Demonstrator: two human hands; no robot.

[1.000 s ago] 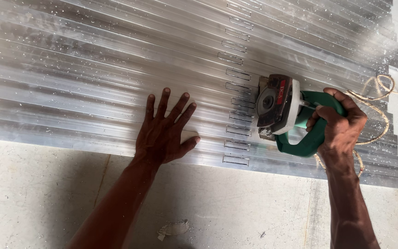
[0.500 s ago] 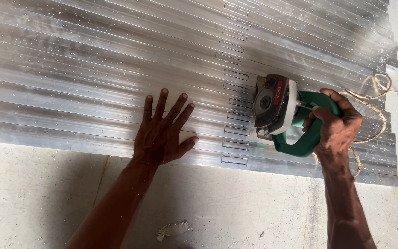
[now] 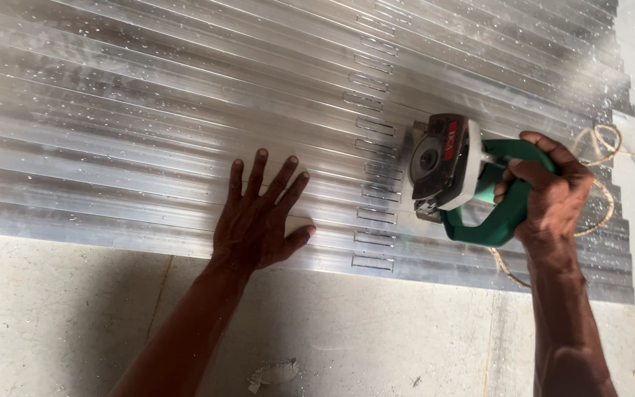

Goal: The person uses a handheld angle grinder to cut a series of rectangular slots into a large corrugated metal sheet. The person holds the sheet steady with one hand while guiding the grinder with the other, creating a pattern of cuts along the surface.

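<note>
Many long aluminium profiles lie side by side on a concrete floor, each with a small rectangular slot cut in it, the slots forming a column. My left hand is pressed flat on the near profiles, fingers spread. My right hand grips the green handle of a hand-held power cutter, whose grey and white head rests on the profiles just right of the slot column.
A tan cord loops over the right ends of the profiles. Bare concrete floor runs along the near side, with a small scrap of debris. Metal chips are scattered over the profiles.
The cutter and my right hand have shifted slightly left and toward me along the slot column. My left hand stays pressed in the same place.
</note>
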